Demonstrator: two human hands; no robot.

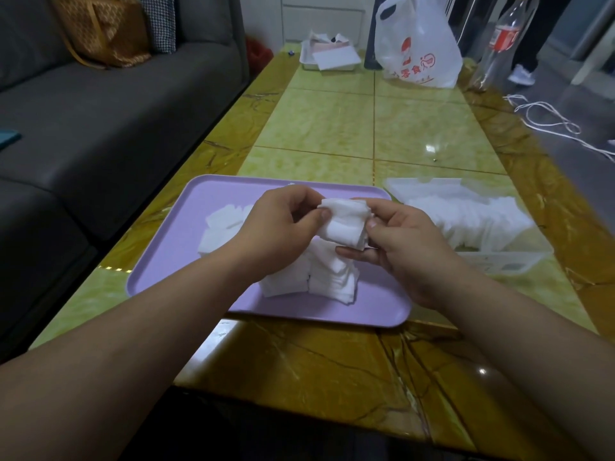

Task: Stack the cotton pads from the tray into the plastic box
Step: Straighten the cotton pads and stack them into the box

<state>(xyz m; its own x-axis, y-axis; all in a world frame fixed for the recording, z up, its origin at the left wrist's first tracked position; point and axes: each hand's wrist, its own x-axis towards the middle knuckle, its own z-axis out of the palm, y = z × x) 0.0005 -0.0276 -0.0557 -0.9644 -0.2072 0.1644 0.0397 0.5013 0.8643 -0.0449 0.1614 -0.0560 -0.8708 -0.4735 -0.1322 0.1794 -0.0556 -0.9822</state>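
Head view. We see two hands above one lilac tray (213, 194). The left hand (283, 224) and the right hand (399, 251) together hold one small bundle of cotton pads (344, 224), with their fingers (324, 214) curled round its two ends. Beneath, on the tray, lie a near heap (309, 277) and a looser left heap (223, 234); the single pads are too many for us to count. One clear plastic box (499, 261) stands just right of the tray on the desk (332, 128), holding a row of pads (472, 221). At the far end we count one white bag (419, 51) and one bottle (499, 38).
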